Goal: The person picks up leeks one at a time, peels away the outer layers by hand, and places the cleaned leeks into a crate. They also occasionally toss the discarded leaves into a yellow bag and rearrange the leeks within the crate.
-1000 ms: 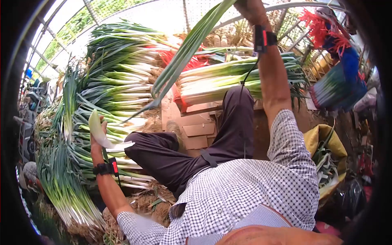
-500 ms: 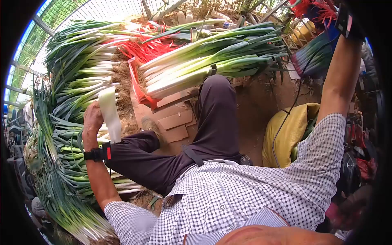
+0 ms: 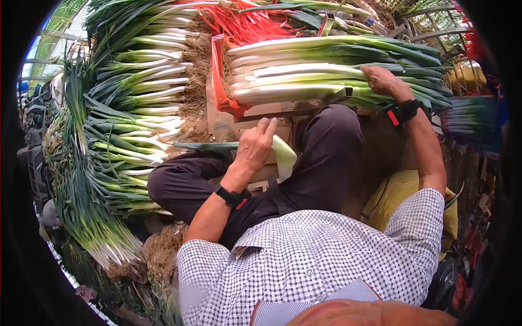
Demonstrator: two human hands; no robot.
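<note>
My left hand point(image 3: 254, 146) is closed on a peeled green onion leaf point(image 3: 284, 157) above my lap. Its pale, wide part hangs to the right and its dark green end points left. My right hand point(image 3: 382, 82) rests on a pile of green onions point(image 3: 304, 70), its bent fingers around a stalk near where white turns to green; the fingertips are partly hidden. The pile lies with its white ends to the left, against a metal bracket point(image 3: 340, 95), next to a red plastic strip point(image 3: 218, 76).
A long row of green onions point(image 3: 144, 100) with roots lies along my left. Red ties point(image 3: 247, 24) lie behind the pile. A yellow sack point(image 3: 394, 190) sits by my right side, and a bundle of green onions point(image 3: 470, 122) stands at the far right.
My right hand has come down from the upper right onto the pile. My left hand has moved right with the leaf, from the row to above my lap. The view has shifted.
</note>
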